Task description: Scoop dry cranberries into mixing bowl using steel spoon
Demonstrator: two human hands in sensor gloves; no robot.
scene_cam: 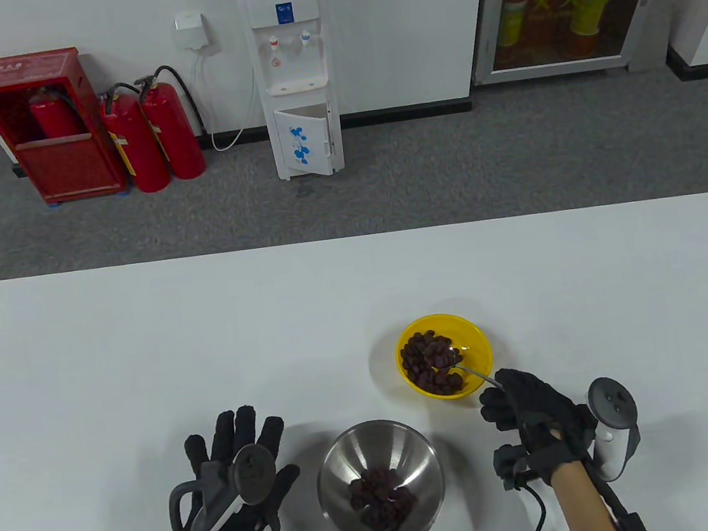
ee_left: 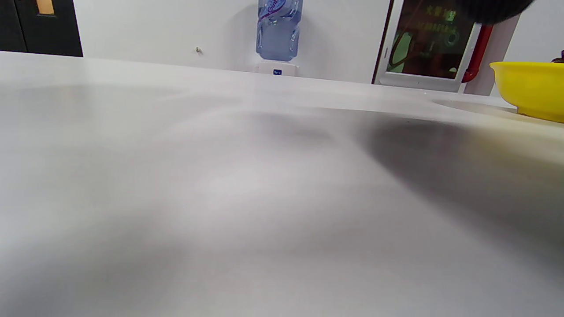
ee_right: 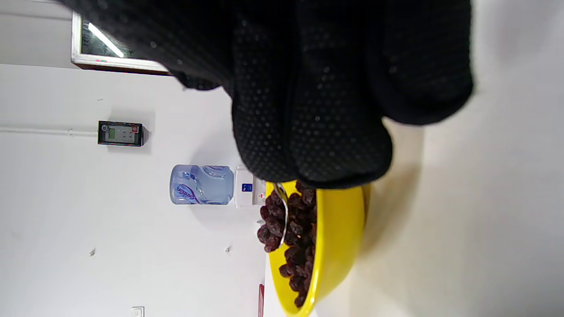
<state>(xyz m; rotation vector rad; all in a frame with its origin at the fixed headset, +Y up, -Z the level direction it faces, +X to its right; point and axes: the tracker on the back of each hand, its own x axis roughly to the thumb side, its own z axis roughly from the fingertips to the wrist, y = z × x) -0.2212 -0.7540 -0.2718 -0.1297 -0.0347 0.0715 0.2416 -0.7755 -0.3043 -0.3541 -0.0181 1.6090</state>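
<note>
A yellow bowl point(scene_cam: 476, 342) holds dark dry cranberries point(scene_cam: 418, 361); it also shows in the right wrist view point(ee_right: 335, 246) and at the right edge of the left wrist view point(ee_left: 528, 88). My right hand point(scene_cam: 519, 403) grips the handle of the steel spoon point(scene_cam: 470, 372), whose bowl end carries a heap of cranberries over the yellow bowl. In the right wrist view the spoon point(ee_right: 283, 207) shows below my gloved fingers point(ee_right: 308, 110). The steel mixing bowl point(scene_cam: 409, 452) stands nearer me with some cranberries point(scene_cam: 383, 499) in it. My left hand point(scene_cam: 240, 470) rests flat on the table, fingers spread, holding nothing.
The white table point(scene_cam: 146, 355) stretches wide on the left and behind the bowls. A water dispenser point(scene_cam: 295, 72) and fire extinguishers point(scene_cam: 151, 135) stand on the floor beyond the table's far edge.
</note>
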